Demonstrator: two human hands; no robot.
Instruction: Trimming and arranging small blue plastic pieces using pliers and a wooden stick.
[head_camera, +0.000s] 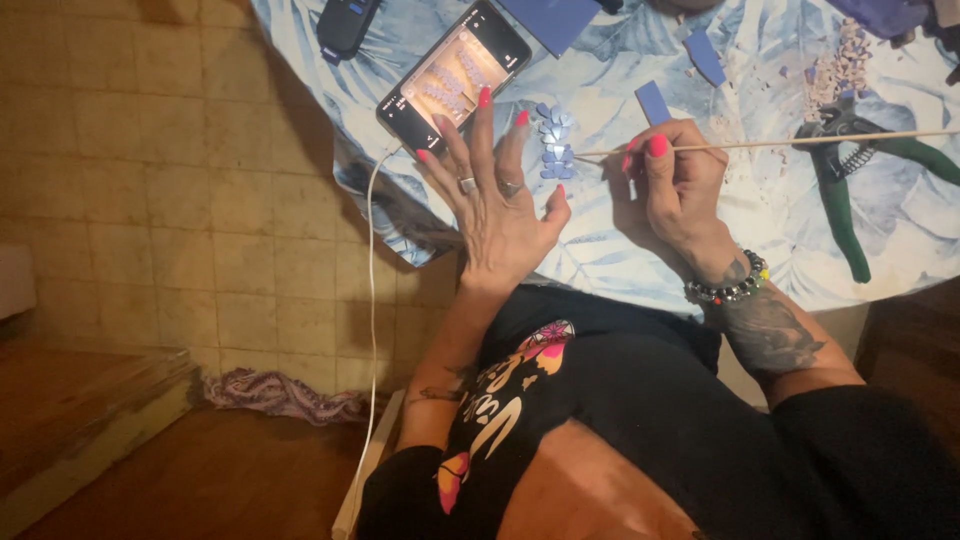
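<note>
While I look down from the head camera, my left hand (492, 205) lies spread wide and flat over the blue leaf-patterned tablecloth (600, 250), fingers fanned out and gripping nothing. Its pink-nailed fingertips (485, 97) reach up to the lower edge of the phone (453, 72), which lies tilted on the cloth with its screen lit and a white cable (372, 300) running down from it toward the floor. My thumb sits just beside the small cluster of pale blue petal-shaped pieces (555, 142) laid out in a column on the cloth.

My right hand (678, 190) is curled closed around a thin wooden stick (800, 142), pinched between thumb and fingers. The stick runs nearly level across the table, its near tip pointing at the petal cluster and almost touching it. A beaded bracelet (728, 288) circles that wrist.

Farther right, green-handled pliers (850, 180) lie on the cloth under the stick. Small blue rectangular tiles (652, 102) rest above my right hand, well apart from the cluster.
</note>
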